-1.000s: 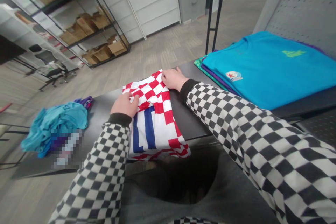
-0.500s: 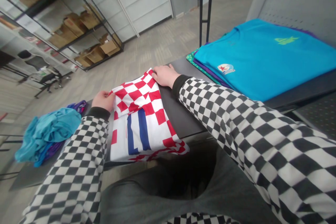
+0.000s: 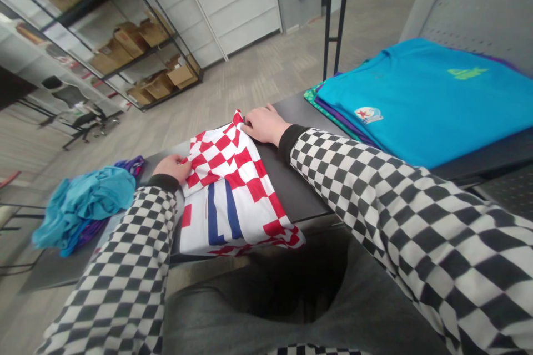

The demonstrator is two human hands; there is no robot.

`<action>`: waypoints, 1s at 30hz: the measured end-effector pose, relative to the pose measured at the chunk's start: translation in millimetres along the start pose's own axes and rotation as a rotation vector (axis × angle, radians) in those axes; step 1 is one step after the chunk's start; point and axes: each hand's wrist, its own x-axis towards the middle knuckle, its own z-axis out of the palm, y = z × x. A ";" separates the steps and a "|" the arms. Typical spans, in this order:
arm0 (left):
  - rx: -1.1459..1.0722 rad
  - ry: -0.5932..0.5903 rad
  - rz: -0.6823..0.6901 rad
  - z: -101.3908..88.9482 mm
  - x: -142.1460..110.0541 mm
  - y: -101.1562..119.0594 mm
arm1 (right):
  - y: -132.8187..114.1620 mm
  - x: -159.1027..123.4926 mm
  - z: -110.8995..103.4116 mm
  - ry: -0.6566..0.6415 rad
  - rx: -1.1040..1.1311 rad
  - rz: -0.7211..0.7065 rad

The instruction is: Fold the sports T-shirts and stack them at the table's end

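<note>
A red-and-white checkered jersey [image 3: 250,186] with dark blue stripes lies partly folded on the black table [image 3: 291,188], its lower edge hanging a little over the front. My left hand [image 3: 172,168] is closed, pinching the jersey's left edge between thumb and fingers. At the far right corner of the cloth, my right hand [image 3: 265,123] grips the fabric by its edge; some of its fingertips are hidden. The top section of the jersey is turned over and slightly wrinkled between both hands.
To the right lies a stack of flat shirts with a bright blue shirt [image 3: 428,105] on top. A crumpled heap of teal and purple clothes [image 3: 89,199] sits at the left. Beyond are a shelf with cardboard boxes [image 3: 129,39], an office chair [image 3: 75,105] and a black metal stand [image 3: 333,22].
The view has shifted slightly, moving everything a little to the right. Both hands keep their hold on the jersey, and its folded top section has changed shape slightly.
</note>
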 end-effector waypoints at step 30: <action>0.053 0.263 0.192 3.2 -47.8 31.5 | 14.0 7.2 6.8 -0.169 -0.088 -0.038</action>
